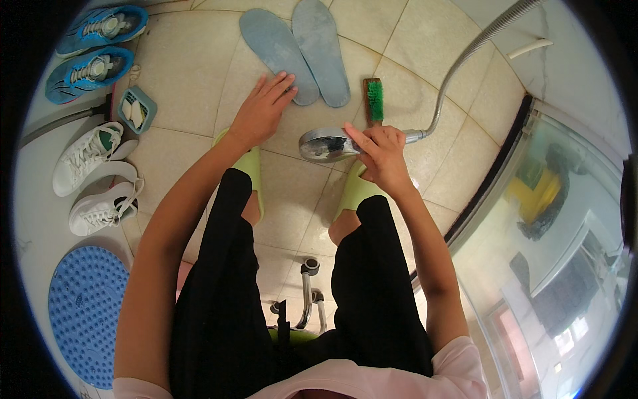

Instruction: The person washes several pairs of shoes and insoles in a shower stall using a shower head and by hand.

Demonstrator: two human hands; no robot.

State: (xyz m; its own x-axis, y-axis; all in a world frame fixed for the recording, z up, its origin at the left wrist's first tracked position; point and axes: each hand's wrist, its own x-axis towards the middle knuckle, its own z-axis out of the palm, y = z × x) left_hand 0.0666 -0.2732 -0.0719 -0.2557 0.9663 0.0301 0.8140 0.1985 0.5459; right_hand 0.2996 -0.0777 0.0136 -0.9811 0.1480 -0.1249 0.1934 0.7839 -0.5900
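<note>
Two grey-blue shoe insoles (321, 55) lie side by side on the tiled floor at the top middle. The fingertips of my left hand (261, 109) rest at the lower part of the left insole (279, 50), with the fingers extended and holding nothing. My right hand (384, 154) grips the handle of a chrome shower head (326, 144), whose metal hose (448, 75) curves up to the right. Just beyond my right hand, a wooden scrub brush (374, 99) with green bristles lies on the floor. Whether water is flowing cannot be told.
Blue sneakers (94, 72), white sneakers (87, 154) and a soap dish (137, 109) with soap pieces are on the left. Below them leans a blue studded mat (88, 314). A glass panel (538, 224) stands on the right. Green slippers (356, 189) are on my feet.
</note>
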